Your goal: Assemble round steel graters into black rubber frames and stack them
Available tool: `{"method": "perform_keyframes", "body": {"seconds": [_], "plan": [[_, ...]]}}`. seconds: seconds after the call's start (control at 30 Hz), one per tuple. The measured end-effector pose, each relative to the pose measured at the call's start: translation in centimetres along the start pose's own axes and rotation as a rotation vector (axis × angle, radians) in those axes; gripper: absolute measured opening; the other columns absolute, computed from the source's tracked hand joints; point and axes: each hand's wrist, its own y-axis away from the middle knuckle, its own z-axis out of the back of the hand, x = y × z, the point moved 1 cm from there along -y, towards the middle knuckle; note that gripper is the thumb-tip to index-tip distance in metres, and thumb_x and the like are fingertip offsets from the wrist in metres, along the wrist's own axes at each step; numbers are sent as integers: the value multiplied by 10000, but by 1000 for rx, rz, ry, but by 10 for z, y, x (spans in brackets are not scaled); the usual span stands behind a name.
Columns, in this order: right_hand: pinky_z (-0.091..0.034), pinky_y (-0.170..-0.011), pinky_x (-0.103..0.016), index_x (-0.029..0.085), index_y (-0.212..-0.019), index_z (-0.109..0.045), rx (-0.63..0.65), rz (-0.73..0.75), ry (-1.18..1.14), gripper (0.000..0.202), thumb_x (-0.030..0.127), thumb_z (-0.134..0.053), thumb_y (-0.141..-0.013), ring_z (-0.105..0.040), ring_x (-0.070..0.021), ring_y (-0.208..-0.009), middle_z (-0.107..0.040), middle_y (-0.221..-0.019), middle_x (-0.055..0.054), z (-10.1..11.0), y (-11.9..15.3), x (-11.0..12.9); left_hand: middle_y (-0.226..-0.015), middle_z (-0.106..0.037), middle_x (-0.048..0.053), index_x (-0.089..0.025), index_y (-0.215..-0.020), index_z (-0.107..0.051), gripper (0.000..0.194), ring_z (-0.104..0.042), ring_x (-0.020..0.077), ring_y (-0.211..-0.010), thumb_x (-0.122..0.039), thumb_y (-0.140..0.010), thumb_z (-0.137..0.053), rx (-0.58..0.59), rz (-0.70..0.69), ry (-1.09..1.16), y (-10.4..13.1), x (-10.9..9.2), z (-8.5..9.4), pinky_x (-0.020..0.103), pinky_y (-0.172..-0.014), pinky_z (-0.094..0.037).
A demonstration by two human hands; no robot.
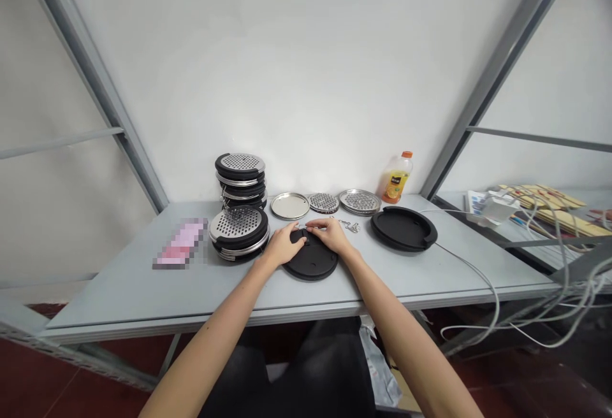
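Observation:
A black round disc-shaped base (312,264) lies flat on the grey table, with a small slot near its far edge. My left hand (284,246) is closed at the far left of that edge, thumb on the disc. From the other side, my right hand (331,236) pinches at the same spot. Between the fingertips shows a small shiny metal wire clip (301,227), largely hidden by the fingers. Several loose metal wire clips (351,226) lie just right of my right hand.
Stacked black-rimmed graters (238,222) stand left, with a taller stack (240,163) behind. At the back are a metal lid (290,206), perforated grater discs (324,202), more discs (359,201) and a juice bottle (398,179). A black round tray (404,227) and white cables (478,271) lie right.

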Motion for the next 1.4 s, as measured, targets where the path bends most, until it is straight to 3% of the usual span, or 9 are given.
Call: {"method": "perform_keyframes", "body": {"seconds": [0.27, 0.47, 0.63, 0.77, 0.97, 1.4], "plan": [[-545, -828, -348, 199, -869, -761, -20, 15, 30, 191, 155, -602, -772, -713, -225, -859, -758, -907, -62, 0, 0, 0, -1187, -663, 123, -179, -1262, -566, 447, -613, 280, -1101, -336, -844, -600, 25, 49, -206, -6, -20, 5, 346, -913, -461], [-551, -799, -340, 191, -915, -752, 8, 42, -22, 200, 206, -592, -796, -712, -216, -831, -757, -917, -62, -2, 1, -3, -1115, -698, 94, -212, -1197, -614, 363, -638, 263, -1049, -343, -860, -584, 23, 64, -277, -2, -28, 3, 318, -872, -466], [-531, -808, -327, 200, -881, -756, 14, 94, 6, 178, 201, -605, -787, -696, -209, -859, -754, -904, -65, -1, 0, -6, -1135, -691, 80, -229, -1187, -624, 329, -624, 244, -1074, -336, -883, -556, 17, 34, -301, 2, -30, 2, 318, -928, -437], [-505, -800, -309, 211, -895, -757, 18, 175, 120, 192, 168, -596, -799, -679, -191, -835, -749, -893, -57, 1, 1, -5, -1178, -674, 69, -226, -1194, -621, 329, -601, 232, -1115, -317, -887, -546, 11, 18, -310, 3, -30, 2, 311, -959, -420], [-467, -722, -272, 231, -1007, -743, 52, 185, 346, 252, 169, -561, -844, -649, -178, -777, -733, -880, -55, 2, 2, 0, -1163, -678, 74, -223, -1227, -593, 355, -616, 237, -1080, -321, -890, -536, 22, 33, -330, 4, -32, 3, 314, -923, -442], [-433, -695, -231, 218, -962, -755, 94, 184, 448, 284, 112, -522, -839, -632, -151, -746, -707, -848, -42, 2, 1, 4, -1031, -712, 126, -191, -1118, -664, 324, -654, 279, -993, -365, -851, -602, 35, 130, -328, -4, -36, -3, 335, -848, -473]]}}
